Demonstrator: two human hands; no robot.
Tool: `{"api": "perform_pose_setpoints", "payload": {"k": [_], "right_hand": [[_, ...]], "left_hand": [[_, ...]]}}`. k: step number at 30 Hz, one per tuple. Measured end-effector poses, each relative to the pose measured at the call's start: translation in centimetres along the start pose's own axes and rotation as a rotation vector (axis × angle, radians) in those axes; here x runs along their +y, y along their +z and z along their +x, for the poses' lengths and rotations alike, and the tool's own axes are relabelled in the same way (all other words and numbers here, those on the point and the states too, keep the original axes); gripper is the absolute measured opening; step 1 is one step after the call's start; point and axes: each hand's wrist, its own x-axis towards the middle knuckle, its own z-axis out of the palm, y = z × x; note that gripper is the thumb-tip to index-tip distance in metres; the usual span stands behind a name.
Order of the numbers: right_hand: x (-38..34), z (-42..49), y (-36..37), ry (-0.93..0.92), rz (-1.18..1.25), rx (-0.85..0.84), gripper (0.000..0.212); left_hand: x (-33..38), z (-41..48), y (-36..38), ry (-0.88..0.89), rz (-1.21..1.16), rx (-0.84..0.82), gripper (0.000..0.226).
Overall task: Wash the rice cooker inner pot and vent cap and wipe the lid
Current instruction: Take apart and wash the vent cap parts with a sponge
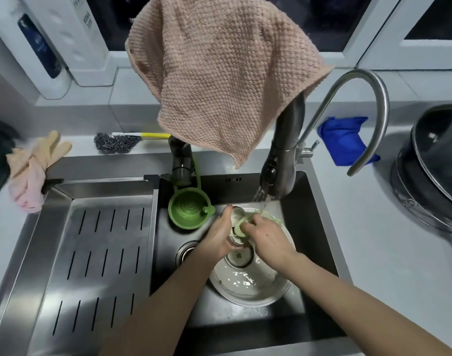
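Over the sink (320,227), the left hand (219,233) grips the vent cap (236,215), largely hidden by fingers. The right hand (267,236) pinches a green scrubber (245,219) against it. Both wrists partly cover the pale inner pot (248,295) beneath.

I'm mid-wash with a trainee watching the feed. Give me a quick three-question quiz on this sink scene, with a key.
1. True or false: the faucet is shut off while the left hand grips the vent cap.
2. The right hand holds: A) a blue cloth, B) a green scrubber, C) steel wool.
3. Fill in: the rubber gloves lie on the counter to the ____ of the sink.

Key: 1 false (water is streaming out); 2 B; 3 left.
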Motion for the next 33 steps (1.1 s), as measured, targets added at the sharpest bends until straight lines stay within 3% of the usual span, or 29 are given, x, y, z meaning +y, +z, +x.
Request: {"api": "perform_pose_setpoints", "payload": {"k": [3,6,10,13,18,21,23,27,30,31,33], "right_hand": [[-0.2,-0.1,0.3,-0.011,0.115,0.007,0.033],[0.6,-0.1,-1.1,0.149,0.498,-0.060,0.035],[1.5,-0.1,-3.0,0.266,0.850,0.015,0.011],[2.5,-0.2,-4.6,0.421,0.849,0.196,0.011],[1.4,-0.3,-4.5,0.401,0.345,0.376,0.003],[-0.3,0.6,-2.8,0.179,0.219,0.285,0.014],[-0.4,1.1,-2.1,0.155,0.190,0.240,0.023],[0.1,2.0,-1.1,0.511,0.278,-0.008,0.019],[0.0,3.2,-1.8,0.591,0.360,0.105,0.019],[-0.3,3.3,-2.2,0.547,0.358,0.194,0.020],[-0.9,2.9,-2.8,0.274,0.367,0.318,0.022]], "left_hand": [[0.2,0.4,-0.5,0.040,-0.030,0.058,0.045],[1.1,0.4,-0.8,0.031,-0.101,-0.004,0.045],[1.9,-0.2,-1.6,0.008,-0.122,-0.062,0.044],[1.8,-0.6,-2.2,-0.010,-0.152,-0.044,0.047],[1.6,-0.5,-2.2,-0.016,-0.096,-0.140,0.052],[1.1,-0.8,-1.4,0.101,0.153,-0.191,0.046],[0.9,-0.9,-1.1,0.212,0.221,-0.168,0.042],[1.1,-1.1,-0.6,0.309,0.247,-0.122,0.033],[1.5,-1.2,-0.2,0.266,0.288,-0.110,0.041],[1.8,-1.2,-0.3,0.241,0.302,-0.118,0.043],[2.3,-1.3,-0.5,0.195,0.346,-0.149,0.045]]}}
